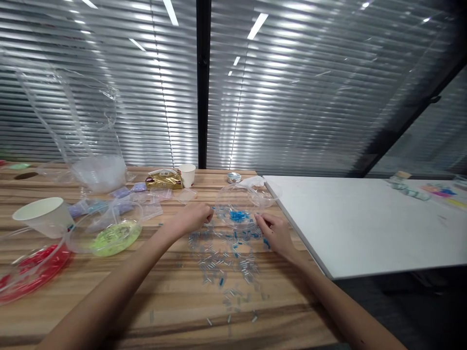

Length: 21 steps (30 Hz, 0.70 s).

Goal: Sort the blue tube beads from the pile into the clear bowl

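Note:
A clear round plastic bowl stands on the wooden table with a small heap of blue capsule-like pieces in it. My left hand is just left of the bowl, fingers curled in; what they hold, if anything, is hidden. To the right of the bowl, my right hand has thumb and forefinger pinched together near the rim, and I cannot make out anything between them. Many clear tube-like pieces lie scattered on the table between my arms, with some blue ones among them.
At left are a dish of red pieces, a dish of yellow-green pieces and a paper cup. Farther back stand a large clear bag, a gold packet and another paper cup. A white table adjoins at right.

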Motion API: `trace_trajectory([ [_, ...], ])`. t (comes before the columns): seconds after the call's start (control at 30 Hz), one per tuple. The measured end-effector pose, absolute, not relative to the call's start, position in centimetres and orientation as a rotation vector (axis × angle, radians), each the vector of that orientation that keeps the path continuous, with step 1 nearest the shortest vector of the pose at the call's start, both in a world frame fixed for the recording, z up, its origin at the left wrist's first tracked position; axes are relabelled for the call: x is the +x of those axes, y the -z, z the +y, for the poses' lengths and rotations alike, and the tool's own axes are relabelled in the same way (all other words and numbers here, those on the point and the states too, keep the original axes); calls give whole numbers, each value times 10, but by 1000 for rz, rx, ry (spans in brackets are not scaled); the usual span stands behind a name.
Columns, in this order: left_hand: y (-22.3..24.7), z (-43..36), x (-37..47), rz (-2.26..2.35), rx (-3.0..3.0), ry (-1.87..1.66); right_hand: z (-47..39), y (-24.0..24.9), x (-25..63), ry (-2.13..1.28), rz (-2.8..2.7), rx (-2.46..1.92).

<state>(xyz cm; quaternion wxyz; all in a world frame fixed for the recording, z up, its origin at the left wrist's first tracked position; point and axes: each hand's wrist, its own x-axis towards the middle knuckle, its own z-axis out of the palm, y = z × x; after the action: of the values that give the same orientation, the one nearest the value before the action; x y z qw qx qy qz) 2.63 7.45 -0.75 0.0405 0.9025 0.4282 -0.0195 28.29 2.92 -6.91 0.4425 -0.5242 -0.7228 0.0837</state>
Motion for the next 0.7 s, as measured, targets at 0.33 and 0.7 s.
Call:
trace_trajectory([
  [0.33,2,86,6,1519,2682,142,30,71,283,-203,-1817,-1304],
  [0.7,15,95,2,1530,2687,116,30,71,283,-227,-1823,-1307],
])
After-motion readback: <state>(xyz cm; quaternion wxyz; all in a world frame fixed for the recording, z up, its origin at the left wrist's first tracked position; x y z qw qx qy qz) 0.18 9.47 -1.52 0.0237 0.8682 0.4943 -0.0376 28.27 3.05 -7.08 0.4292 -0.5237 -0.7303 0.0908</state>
